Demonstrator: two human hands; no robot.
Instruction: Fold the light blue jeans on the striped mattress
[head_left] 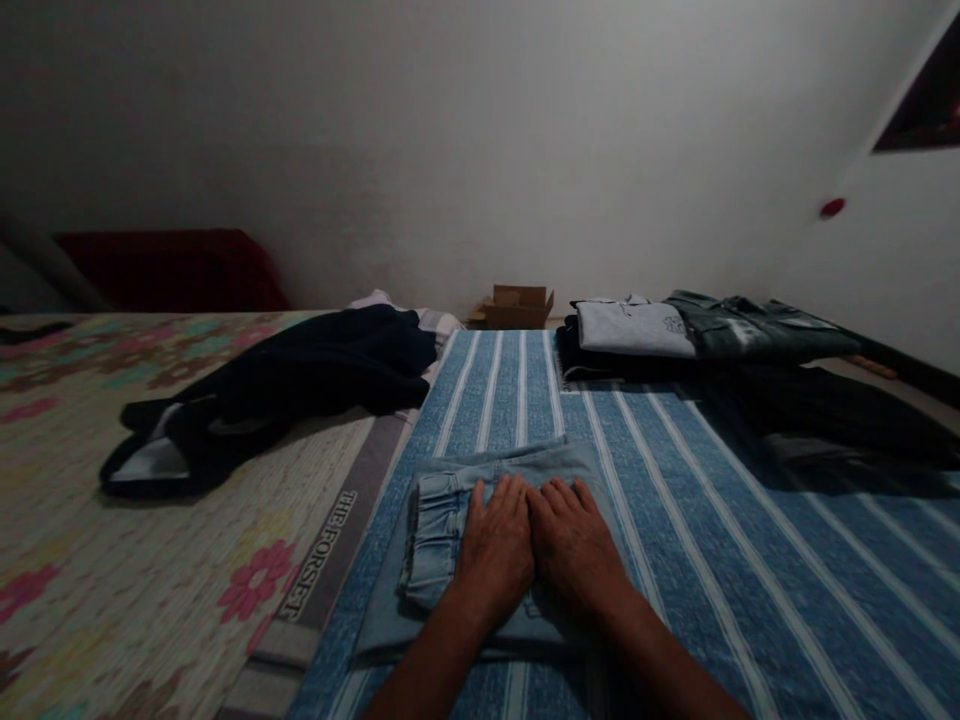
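Folded light-blue denim jeans [436, 530] lie on a blue striped cloth, their gathered elastic waistband toward the left. Pressed flat on top of them is my left hand [495, 545], fingers stretched forward. My right hand [576, 540] rests right beside it, also palm down on the denim, and the two touch near the thumbs. Neither hand grips anything. Under the folded part, a wider layer of the same pale denim spreads out. My palms and forearms hide the middle and right of the jeans.
Left of the blue striped cloth [487, 400] is a flowered bed cover [315, 470] with a dark garment [330, 360] heaped on it. Folded clothes stand at the back right: a grey piece [634, 330], a dark green one [750, 325] and black ones [847, 410]. A cardboard box [517, 312] sits by the wall.
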